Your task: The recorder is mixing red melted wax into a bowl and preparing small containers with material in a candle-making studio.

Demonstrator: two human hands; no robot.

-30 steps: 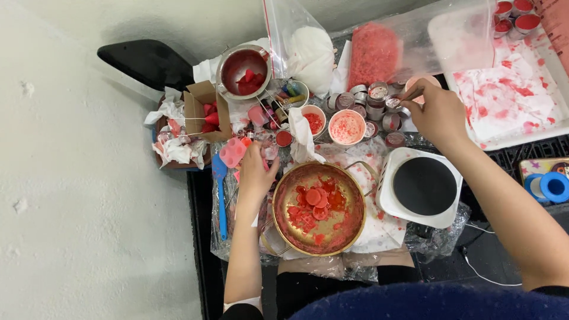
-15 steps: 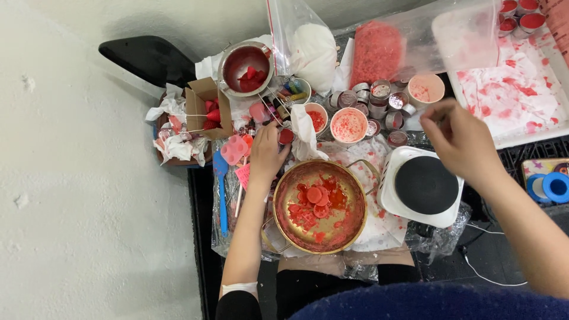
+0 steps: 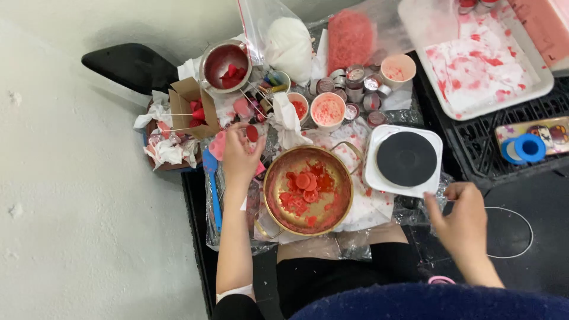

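— What have I got under my hands?

— My left hand [image 3: 240,155] pinches a small red wax disc [image 3: 252,133] between the fingertips, held just above the clutter left of the gold pan [image 3: 308,191]. That pan is round, brass-coloured, with loop handles, and holds flat red wax rounds and crumbs smeared across its bottom.

— And the other side?

— My right hand [image 3: 462,216] sits at the near right corner of the white hot plate [image 3: 404,160], a square unit with a black round top, just beside the pan.

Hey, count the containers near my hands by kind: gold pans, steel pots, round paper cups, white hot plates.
Gold pan: 1
Steel pot: 1
Paper cups: 3
White hot plate: 1
Total: 6
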